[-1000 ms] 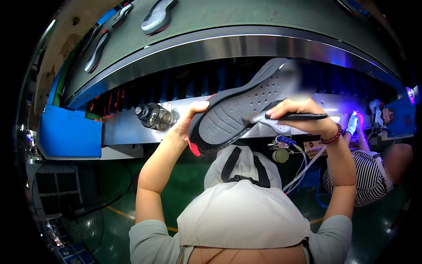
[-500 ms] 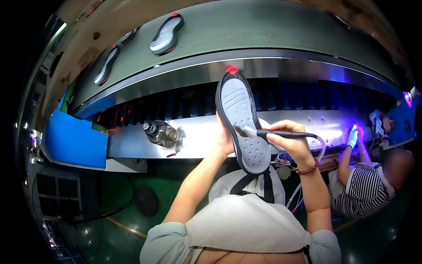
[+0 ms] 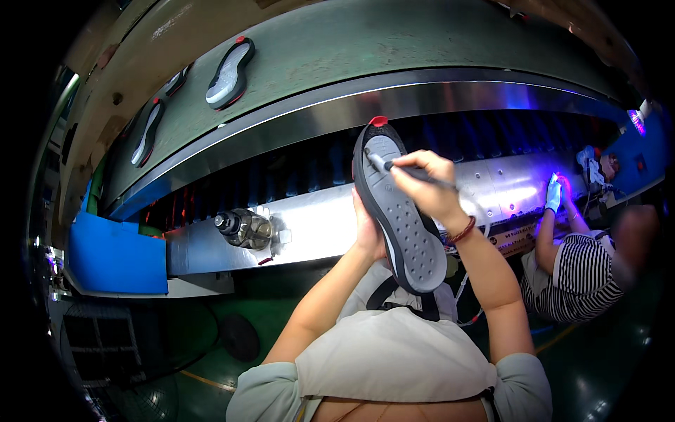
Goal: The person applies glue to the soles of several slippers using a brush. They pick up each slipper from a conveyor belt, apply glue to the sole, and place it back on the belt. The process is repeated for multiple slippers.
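My left hand grips a shoe sole by its left edge, fingers partly hidden behind it. The sole has a grey inner face with small round dimples, a dark rim and a red tab at the far end, and it is tilted upright in front of me. In my right hand is a brush with a black handle and pale head, held pen-like. Its tip touches the sole's inner face near the red-tabbed end, where part of the surface looks wet.
Beyond the metal ledge runs a green conveyor belt carrying several soles. A dark-capped container stands on the ledge, left of my hands. At the right, a co-worker in a striped top works under violet light.
The brush has moved from the middle of the sole up to its red-tabbed end. My left hand still holds the sole. The soles on the belt appear farther left.
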The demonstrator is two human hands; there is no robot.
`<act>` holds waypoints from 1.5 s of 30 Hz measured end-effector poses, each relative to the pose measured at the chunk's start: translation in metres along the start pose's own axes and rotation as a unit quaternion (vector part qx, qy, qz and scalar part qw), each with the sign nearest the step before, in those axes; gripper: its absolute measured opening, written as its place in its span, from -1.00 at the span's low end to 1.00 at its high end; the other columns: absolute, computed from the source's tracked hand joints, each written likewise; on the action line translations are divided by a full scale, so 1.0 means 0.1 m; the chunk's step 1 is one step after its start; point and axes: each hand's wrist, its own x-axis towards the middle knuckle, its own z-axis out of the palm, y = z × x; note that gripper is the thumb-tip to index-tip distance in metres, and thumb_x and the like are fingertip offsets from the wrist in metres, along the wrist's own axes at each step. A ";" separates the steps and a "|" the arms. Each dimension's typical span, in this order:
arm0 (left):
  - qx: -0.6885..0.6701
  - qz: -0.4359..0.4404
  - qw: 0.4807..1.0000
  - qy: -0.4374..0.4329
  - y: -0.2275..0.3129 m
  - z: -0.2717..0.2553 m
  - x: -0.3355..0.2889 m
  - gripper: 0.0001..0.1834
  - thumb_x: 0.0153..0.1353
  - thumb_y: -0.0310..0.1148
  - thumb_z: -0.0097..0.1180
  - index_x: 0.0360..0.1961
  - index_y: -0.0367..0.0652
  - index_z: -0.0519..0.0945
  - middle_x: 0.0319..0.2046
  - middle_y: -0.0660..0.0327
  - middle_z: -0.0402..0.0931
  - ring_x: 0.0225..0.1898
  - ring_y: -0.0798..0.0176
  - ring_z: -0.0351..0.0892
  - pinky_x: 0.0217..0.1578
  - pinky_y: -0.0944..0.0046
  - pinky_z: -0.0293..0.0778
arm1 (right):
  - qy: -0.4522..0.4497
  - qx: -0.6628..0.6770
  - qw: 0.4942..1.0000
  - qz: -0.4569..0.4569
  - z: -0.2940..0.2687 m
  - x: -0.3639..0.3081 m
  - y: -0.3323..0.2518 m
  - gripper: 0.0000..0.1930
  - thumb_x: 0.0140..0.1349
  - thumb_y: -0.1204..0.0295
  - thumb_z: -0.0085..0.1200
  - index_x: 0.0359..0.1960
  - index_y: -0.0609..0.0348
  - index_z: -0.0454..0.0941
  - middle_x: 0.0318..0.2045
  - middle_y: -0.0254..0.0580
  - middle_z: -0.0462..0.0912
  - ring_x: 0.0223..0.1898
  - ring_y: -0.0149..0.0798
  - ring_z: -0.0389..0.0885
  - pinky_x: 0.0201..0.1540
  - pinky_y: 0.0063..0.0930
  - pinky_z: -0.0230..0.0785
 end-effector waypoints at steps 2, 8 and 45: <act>0.035 0.020 0.998 0.044 0.06 0.02 -0.01 -0.09 -0.02 0.43 -0.53 0.09 -0.13 0.21 -0.03 0.11 0.31 -0.01 0.15 0.32 -0.02 0.15 0.29 | -0.029 -0.106 0.986 -0.123 0.09 -0.14 -0.12 -0.84 -0.18 0.50 0.16 -0.48 0.21 0.54 -0.53 -0.19 0.57 -0.43 -0.29 0.53 -0.34 -0.49 0.30; 0.064 0.077 0.995 -0.012 0.33 -0.37 -0.09 -0.11 0.03 0.38 -0.67 0.15 -0.09 0.16 0.03 0.15 0.28 0.02 0.13 0.30 0.04 0.12 0.23 | -0.242 -0.024 0.970 -0.029 -0.19 -0.71 -0.35 -0.89 -0.24 0.52 0.16 -0.58 0.18 0.54 -0.53 -0.19 0.57 -0.43 -0.27 0.54 -0.30 -0.48 0.31; 0.043 0.228 0.959 -0.161 0.59 0.20 -0.07 0.03 -0.08 0.47 -0.48 0.16 -0.24 0.04 0.01 -0.21 0.20 -0.04 -0.14 0.33 -0.06 -0.02 0.32 | -0.231 0.251 0.937 0.081 -0.36 -0.30 -0.35 -0.84 -0.10 0.61 0.15 -0.41 0.30 0.53 -0.37 -0.10 0.59 -0.30 -0.36 0.54 -0.22 -0.57 0.36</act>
